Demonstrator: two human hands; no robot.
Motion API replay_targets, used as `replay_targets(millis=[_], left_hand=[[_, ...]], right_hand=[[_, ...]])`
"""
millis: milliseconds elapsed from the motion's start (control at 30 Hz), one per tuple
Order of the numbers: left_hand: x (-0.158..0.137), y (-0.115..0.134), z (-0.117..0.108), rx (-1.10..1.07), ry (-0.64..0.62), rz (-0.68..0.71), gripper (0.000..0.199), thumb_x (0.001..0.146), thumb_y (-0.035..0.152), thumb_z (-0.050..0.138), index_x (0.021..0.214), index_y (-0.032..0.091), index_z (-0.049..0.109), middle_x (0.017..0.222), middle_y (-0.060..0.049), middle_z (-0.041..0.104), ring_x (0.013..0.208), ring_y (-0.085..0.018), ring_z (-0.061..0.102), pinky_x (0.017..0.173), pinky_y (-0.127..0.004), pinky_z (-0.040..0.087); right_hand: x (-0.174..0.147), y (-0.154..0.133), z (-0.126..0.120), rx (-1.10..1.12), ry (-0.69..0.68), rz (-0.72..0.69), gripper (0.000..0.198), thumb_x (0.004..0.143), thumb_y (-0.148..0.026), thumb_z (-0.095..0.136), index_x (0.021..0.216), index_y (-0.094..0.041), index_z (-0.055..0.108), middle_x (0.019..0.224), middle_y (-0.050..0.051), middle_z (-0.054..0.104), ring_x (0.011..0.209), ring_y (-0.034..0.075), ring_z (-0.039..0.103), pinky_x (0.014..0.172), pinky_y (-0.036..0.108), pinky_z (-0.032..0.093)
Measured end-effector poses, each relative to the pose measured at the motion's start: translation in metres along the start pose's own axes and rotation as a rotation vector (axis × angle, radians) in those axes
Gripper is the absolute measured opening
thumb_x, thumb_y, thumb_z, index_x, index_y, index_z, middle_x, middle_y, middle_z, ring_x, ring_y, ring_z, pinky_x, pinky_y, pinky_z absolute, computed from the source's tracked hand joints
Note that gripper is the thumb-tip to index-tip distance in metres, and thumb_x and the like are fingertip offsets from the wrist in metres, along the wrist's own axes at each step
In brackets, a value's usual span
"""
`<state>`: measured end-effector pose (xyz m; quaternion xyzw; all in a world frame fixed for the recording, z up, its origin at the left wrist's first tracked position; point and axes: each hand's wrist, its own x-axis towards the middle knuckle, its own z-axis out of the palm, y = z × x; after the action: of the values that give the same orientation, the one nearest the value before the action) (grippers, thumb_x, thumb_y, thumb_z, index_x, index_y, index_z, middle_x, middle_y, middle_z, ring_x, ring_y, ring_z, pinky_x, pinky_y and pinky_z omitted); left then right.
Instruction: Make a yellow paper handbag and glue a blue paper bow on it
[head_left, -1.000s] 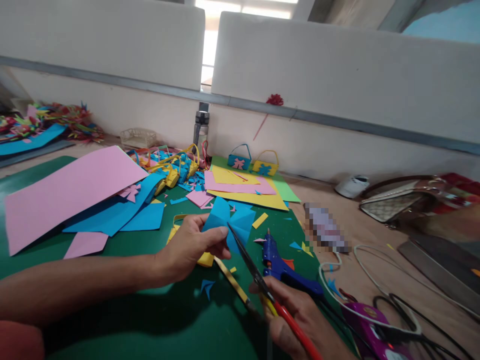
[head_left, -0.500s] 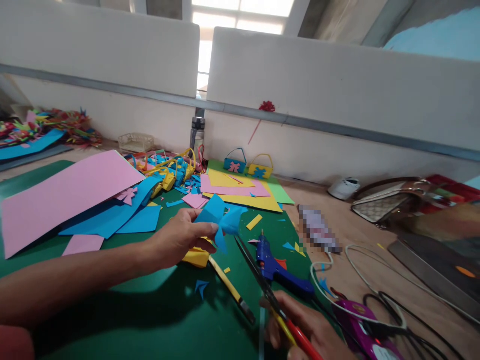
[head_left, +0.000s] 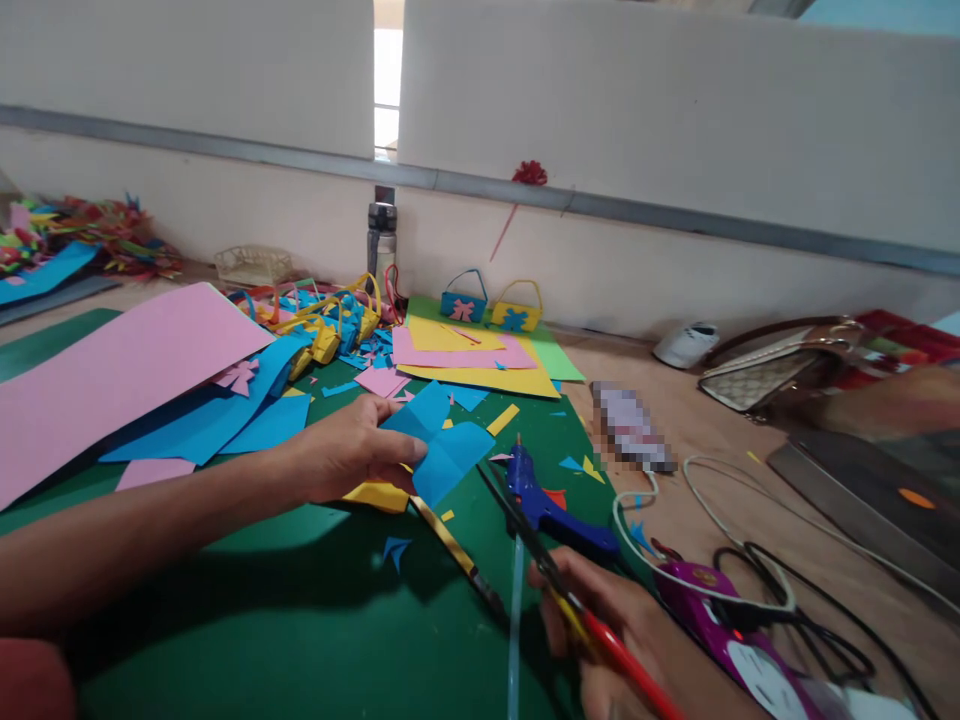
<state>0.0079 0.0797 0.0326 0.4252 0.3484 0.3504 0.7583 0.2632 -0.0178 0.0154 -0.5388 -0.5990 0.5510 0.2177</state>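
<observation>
My left hand [head_left: 367,445] pinches a folded blue paper cutout [head_left: 450,450] between thumb and fingers, above the green mat. In my right hand [head_left: 600,610] is a pair of scissors [head_left: 551,575] with red and yellow handles; its blades point up and left, close to the cutout's right edge. A blue glue gun [head_left: 544,505] lies just beyond the blades, and a clear glue stick [head_left: 515,630] extends along the mat below it. A yellow-handled cutter or similar slim tool [head_left: 450,545] rests beneath my left hand, beside a yellow paper piece [head_left: 379,496] partly hidden by it.
Pink sheets [head_left: 142,370] and blue sheets [head_left: 217,415] lie at left. Small paper bags [head_left: 326,340] are heaped behind them. Two finished bags [head_left: 463,307] stand against the wall. A purple power strip [head_left: 705,610] with cables, a handbag [head_left: 772,370] and a bottle [head_left: 382,245] are around.
The blue cutout has turned and opened out, showing more of its flat face. The scissors stay near its right edge. My view has tilted slightly downward.
</observation>
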Motion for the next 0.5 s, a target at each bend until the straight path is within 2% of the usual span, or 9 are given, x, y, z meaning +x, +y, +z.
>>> replay_targets(millis=[67, 167, 333, 500], left_hand=[[0.000, -0.001, 0.000, 0.006, 0.007, -0.026, 0.017, 0.057, 0.011, 0.070, 0.070, 0.011, 0.060, 0.064, -0.003, 0.067, 0.056, -0.016, 0.064, 0.061, -0.030, 0.054], [0.000, -0.002, -0.001, 0.034, 0.003, -0.055, 0.017, 0.057, 0.012, 0.070, 0.070, 0.012, 0.059, 0.063, -0.003, 0.066, 0.055, -0.016, 0.064, 0.060, -0.030, 0.054], [-0.001, -0.003, 0.001, 0.083, -0.007, -0.093, 0.019, 0.053, 0.015, 0.072, 0.064, 0.011, 0.058, 0.057, -0.002, 0.064, 0.048, -0.014, 0.061, 0.053, -0.025, 0.052], [-0.002, -0.004, 0.002, 0.111, -0.022, -0.106, 0.019, 0.051, 0.015, 0.071, 0.066, 0.010, 0.060, 0.057, -0.003, 0.065, 0.047, -0.013, 0.060, 0.048, -0.022, 0.049]], right_hand=[[0.001, -0.003, 0.002, 0.036, -0.028, -0.016, 0.046, 0.056, -0.052, 0.073, 0.082, -0.021, 0.053, 0.054, -0.008, 0.037, 0.047, 0.008, 0.031, 0.043, 0.019, 0.026], [0.002, -0.008, 0.003, 0.011, -0.059, -0.019, 0.034, 0.066, -0.046, 0.067, 0.082, -0.020, 0.051, 0.055, -0.009, 0.029, 0.048, 0.007, 0.020, 0.041, 0.019, 0.018], [0.004, -0.022, 0.003, -0.134, -0.158, 0.020, 0.019, 0.071, -0.028, 0.062, 0.082, -0.020, 0.049, 0.059, -0.008, 0.037, 0.051, 0.008, 0.026, 0.045, 0.020, 0.022], [0.008, -0.030, 0.005, -0.141, -0.173, 0.001, 0.021, 0.073, -0.035, 0.059, 0.078, -0.020, 0.044, 0.059, -0.008, 0.035, 0.050, 0.008, 0.026, 0.044, 0.021, 0.022]])
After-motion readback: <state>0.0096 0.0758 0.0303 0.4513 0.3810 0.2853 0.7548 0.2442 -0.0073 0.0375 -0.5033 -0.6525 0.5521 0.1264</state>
